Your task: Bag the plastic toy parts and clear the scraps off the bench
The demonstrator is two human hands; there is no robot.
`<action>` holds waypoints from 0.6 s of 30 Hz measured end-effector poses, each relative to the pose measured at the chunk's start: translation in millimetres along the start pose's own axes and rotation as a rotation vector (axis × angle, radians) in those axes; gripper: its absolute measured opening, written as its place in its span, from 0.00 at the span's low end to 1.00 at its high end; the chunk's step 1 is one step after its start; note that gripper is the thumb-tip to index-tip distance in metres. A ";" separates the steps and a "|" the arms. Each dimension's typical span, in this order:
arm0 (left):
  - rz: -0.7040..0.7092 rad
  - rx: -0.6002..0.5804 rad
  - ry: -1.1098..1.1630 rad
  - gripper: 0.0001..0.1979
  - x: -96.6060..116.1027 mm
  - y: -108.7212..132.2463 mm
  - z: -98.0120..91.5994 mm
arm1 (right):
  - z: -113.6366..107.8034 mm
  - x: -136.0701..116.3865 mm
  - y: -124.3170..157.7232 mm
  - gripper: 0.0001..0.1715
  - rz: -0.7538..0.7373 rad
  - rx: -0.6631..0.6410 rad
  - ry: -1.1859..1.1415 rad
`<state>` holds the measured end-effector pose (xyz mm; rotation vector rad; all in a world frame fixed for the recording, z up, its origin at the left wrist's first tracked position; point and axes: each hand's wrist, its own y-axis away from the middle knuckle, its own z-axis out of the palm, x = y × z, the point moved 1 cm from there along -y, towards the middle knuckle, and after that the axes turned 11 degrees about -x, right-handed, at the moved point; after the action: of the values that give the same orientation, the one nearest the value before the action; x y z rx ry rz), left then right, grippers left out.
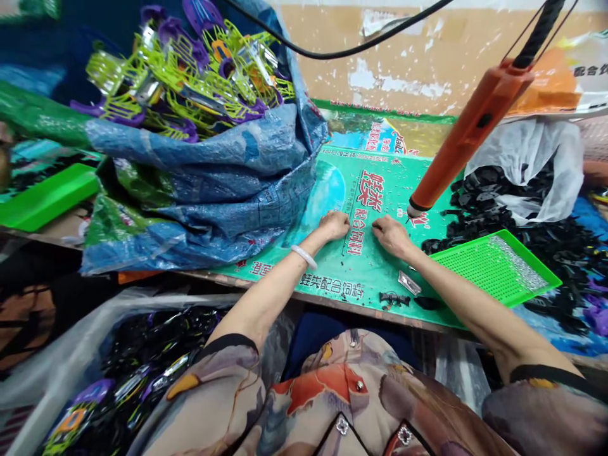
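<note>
Left hand (335, 225), right hand (391, 237), near but apart, fingers (379, 226) curled

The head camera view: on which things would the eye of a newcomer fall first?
Probably first on the heap of lime-green and purple parts in the blue sack at upper left. Next, the orange tool, which hangs slanted at the right from a dark cord, its tip near the right hand. Lower right, a bright green tray with silvery pieces stands out beside scattered black parts.
</note>
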<state>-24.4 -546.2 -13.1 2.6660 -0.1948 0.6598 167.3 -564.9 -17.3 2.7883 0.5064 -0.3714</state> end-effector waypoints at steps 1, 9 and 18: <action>0.002 0.014 0.084 0.06 -2.8 -2.6 0.6 | 2.8 0.9 -3.4 0.20 0.016 0.003 0.019; -0.028 0.304 0.896 0.06 -15.7 -0.7 -10.3 | 1.7 1.2 -19.7 0.19 0.097 -0.101 0.146; 0.060 0.106 1.054 0.07 -28.1 87.0 -8.1 | -2.4 -0.8 -26.8 0.15 0.157 -0.074 0.012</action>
<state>-71.9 -621.5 9.2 2.0411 0.0625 1.9838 157.0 -540.3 -21.0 2.7371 0.2946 -0.2954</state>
